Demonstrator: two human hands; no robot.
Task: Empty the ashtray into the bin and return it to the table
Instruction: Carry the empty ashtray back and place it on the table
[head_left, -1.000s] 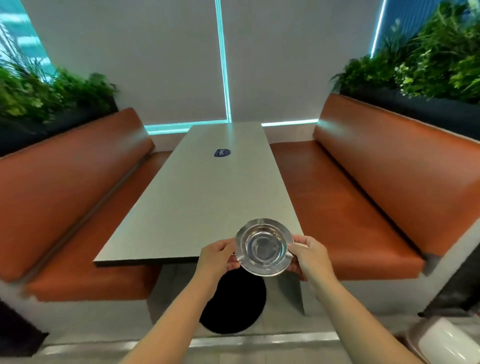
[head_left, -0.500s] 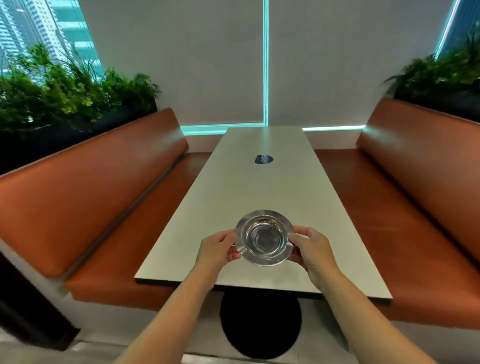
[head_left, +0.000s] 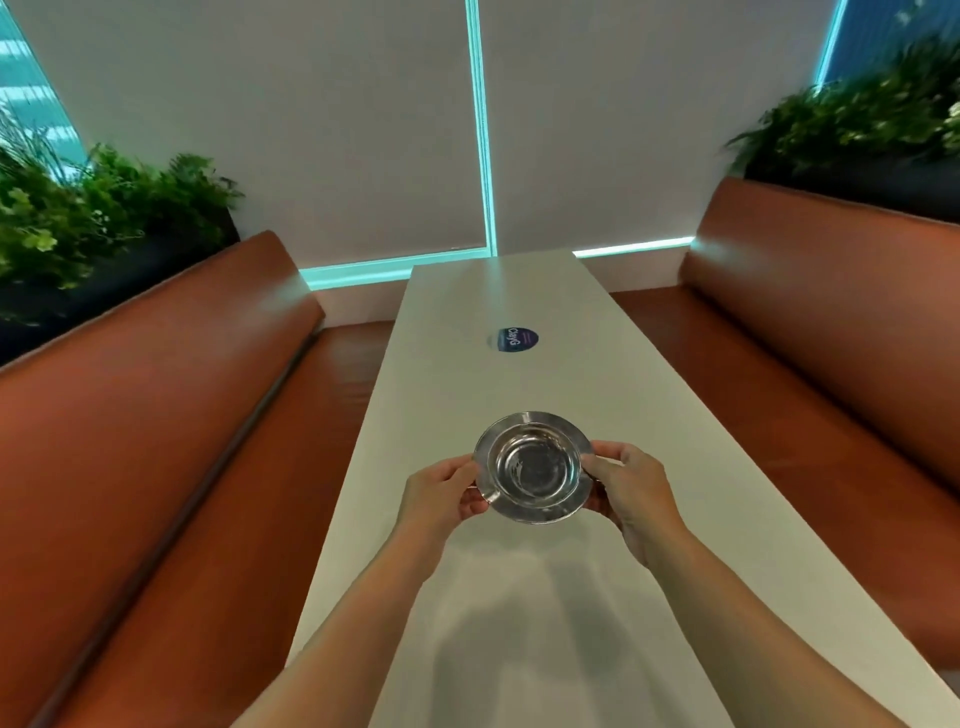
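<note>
A round shiny metal ashtray with a wide rim is held level above the middle of the long grey table. My left hand grips its left rim and my right hand grips its right rim. The bowl of the ashtray looks empty. It casts a shadow on the tabletop just below. No bin is in view.
A round blue sticker lies on the table beyond the ashtray. Orange booth benches flank the table, left and right. Green plants sit behind each backrest. A blind-covered window closes the far end.
I have stepped up to the table; the view moved from its near end and base to over its top. The ashtray, held in both hands throughout, is now above the tabletop.
</note>
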